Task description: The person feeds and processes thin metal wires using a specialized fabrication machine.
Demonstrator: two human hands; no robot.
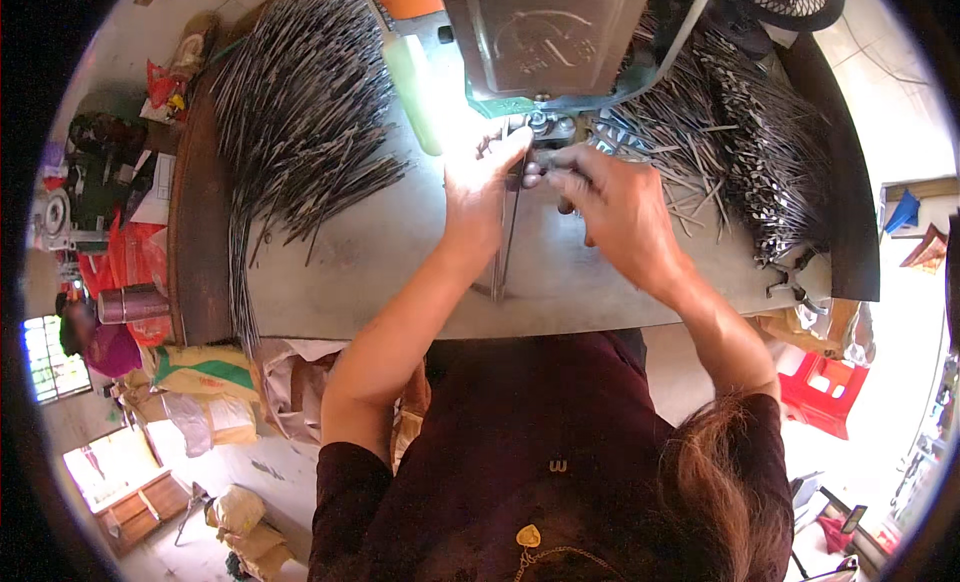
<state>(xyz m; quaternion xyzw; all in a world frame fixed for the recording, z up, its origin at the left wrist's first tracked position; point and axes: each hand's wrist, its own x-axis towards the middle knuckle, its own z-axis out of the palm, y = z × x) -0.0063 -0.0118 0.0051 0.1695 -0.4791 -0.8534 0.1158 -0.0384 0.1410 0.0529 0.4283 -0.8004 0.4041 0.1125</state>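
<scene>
My left hand [482, 172] is closed just below the machine head [555, 42], its thumb and fingers around a thin dark metal strip [513, 222]. The strip hangs down toward the near edge of the metal tabletop [400, 292]. Bright lamp light washes out part of those fingers. To the right, my right hand [620, 207] has its fingertips pinched together close to the strip's upper end, beside the machine's small round metal parts [548, 125]. Whatever lies between those fingertips is too small to make out.
A big heap of thin metal strips [300, 112] covers the table's left side. More strips [690, 112] and a bundle with flat ends [775, 172] lie at right, near pliers [795, 280]. A lit lamp [412, 92] stands beside the machine. A red stool [825, 392] is at lower right.
</scene>
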